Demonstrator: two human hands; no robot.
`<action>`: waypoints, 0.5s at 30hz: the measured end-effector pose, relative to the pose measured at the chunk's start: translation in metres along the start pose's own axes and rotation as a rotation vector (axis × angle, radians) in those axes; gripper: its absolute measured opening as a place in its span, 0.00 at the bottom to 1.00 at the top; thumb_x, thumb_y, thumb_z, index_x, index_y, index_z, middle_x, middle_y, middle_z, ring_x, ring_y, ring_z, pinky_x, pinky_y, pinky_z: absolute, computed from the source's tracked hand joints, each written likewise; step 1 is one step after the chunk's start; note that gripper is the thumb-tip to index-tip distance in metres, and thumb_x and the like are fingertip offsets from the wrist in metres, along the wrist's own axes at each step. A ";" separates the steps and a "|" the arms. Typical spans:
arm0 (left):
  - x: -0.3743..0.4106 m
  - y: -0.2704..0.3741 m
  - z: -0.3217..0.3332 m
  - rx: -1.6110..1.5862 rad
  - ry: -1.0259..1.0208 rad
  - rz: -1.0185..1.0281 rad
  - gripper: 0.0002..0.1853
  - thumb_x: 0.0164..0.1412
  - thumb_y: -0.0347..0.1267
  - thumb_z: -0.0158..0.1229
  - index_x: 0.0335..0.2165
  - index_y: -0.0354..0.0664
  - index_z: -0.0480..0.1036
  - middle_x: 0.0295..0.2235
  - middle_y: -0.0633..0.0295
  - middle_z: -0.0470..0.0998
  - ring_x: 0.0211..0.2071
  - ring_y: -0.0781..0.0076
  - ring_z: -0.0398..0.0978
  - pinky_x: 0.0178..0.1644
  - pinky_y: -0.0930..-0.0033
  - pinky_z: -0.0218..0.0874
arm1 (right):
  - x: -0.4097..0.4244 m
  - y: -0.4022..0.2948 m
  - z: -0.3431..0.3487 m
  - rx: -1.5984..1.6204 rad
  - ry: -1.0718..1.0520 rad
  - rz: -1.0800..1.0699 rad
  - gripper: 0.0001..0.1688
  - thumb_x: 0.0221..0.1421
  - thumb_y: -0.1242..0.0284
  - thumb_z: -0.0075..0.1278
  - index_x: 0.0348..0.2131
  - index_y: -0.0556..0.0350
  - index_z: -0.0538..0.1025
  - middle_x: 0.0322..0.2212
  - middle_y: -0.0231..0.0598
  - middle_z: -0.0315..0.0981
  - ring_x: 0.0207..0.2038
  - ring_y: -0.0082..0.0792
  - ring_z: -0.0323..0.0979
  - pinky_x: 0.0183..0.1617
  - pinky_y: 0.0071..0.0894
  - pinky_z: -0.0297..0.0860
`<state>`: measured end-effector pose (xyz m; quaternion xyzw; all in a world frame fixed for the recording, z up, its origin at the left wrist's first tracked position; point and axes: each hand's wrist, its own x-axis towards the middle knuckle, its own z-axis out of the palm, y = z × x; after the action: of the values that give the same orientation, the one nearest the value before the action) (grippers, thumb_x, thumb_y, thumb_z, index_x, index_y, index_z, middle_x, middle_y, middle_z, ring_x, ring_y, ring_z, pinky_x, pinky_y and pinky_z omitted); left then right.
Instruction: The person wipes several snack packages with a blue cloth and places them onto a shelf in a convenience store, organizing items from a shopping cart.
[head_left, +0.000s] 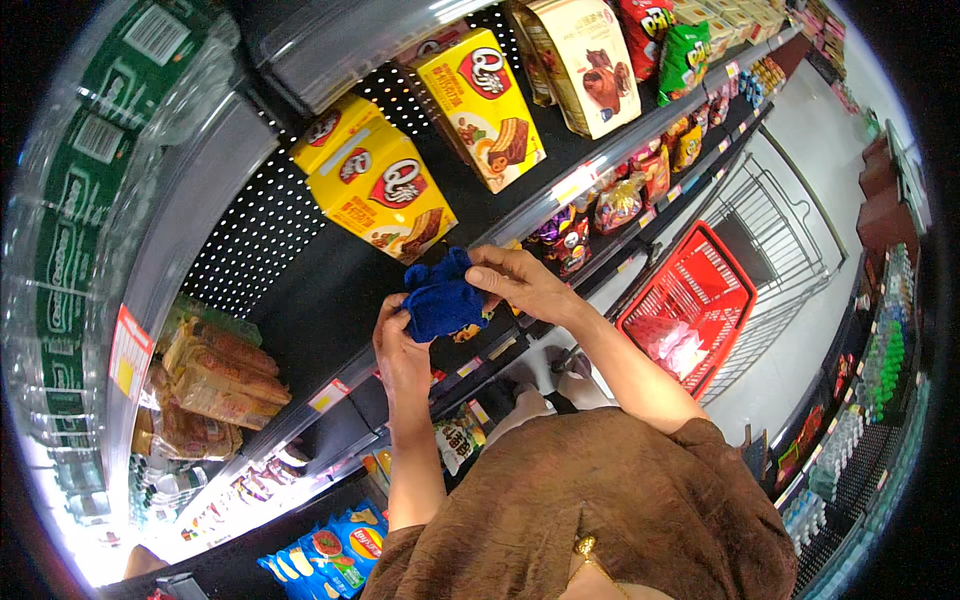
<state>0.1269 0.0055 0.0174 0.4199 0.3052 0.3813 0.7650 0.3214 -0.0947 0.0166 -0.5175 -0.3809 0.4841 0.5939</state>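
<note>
A blue cloth (444, 300), bunched up, is held between both hands above the edge of a black store shelf. My left hand (403, 337) grips its lower left side with the fingertips. With thumb and fingers, my right hand (517, 281) pinches its upper right side. Just beyond the cloth stands a yellow snack box (390, 199) with cake pictures, and another yellow box (487, 112) is farther right. Part of the right fingers is hidden behind the cloth.
Bagged bread (225, 371) lies on the shelf at left. A cream-coloured package (589, 64) and a green snack bag (684, 61) stand farther along. At right, a red basket (731, 270) holding a pink bag sits by a metal shopping cart (802, 281). Blue chip bags (337, 551) fill a lower shelf.
</note>
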 end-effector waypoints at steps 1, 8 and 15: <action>0.002 -0.003 0.001 0.042 -0.038 -0.008 0.13 0.59 0.31 0.50 0.42 0.37 0.71 0.39 0.59 0.76 0.42 0.67 0.76 0.50 0.64 0.69 | -0.007 -0.002 -0.003 0.016 0.003 0.012 0.31 0.66 0.54 0.54 0.51 0.65 0.73 0.32 0.33 0.74 0.32 0.21 0.73 0.35 0.24 0.74; -0.001 -0.021 0.030 0.385 -0.259 -0.149 0.09 0.52 0.27 0.51 0.33 0.38 0.75 0.45 0.59 0.73 0.45 0.69 0.69 0.58 0.69 0.56 | -0.049 0.036 -0.050 -0.072 0.310 -0.114 0.13 0.67 0.69 0.53 0.31 0.59 0.75 0.23 0.21 0.61 0.28 0.11 0.60 0.28 0.19 0.59; -0.015 -0.065 0.073 0.654 -0.420 -0.376 0.12 0.60 0.34 0.57 0.40 0.42 0.78 0.38 0.68 0.77 0.41 0.78 0.72 0.48 0.73 0.62 | -0.158 0.014 -0.096 -0.207 0.786 0.065 0.11 0.64 0.70 0.54 0.32 0.61 0.77 0.25 0.23 0.68 0.31 0.14 0.63 0.34 0.21 0.62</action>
<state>0.1978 -0.0604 -0.0032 0.6459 0.3188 0.0245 0.6932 0.3724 -0.2710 -0.0060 -0.7318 -0.1553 0.2271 0.6235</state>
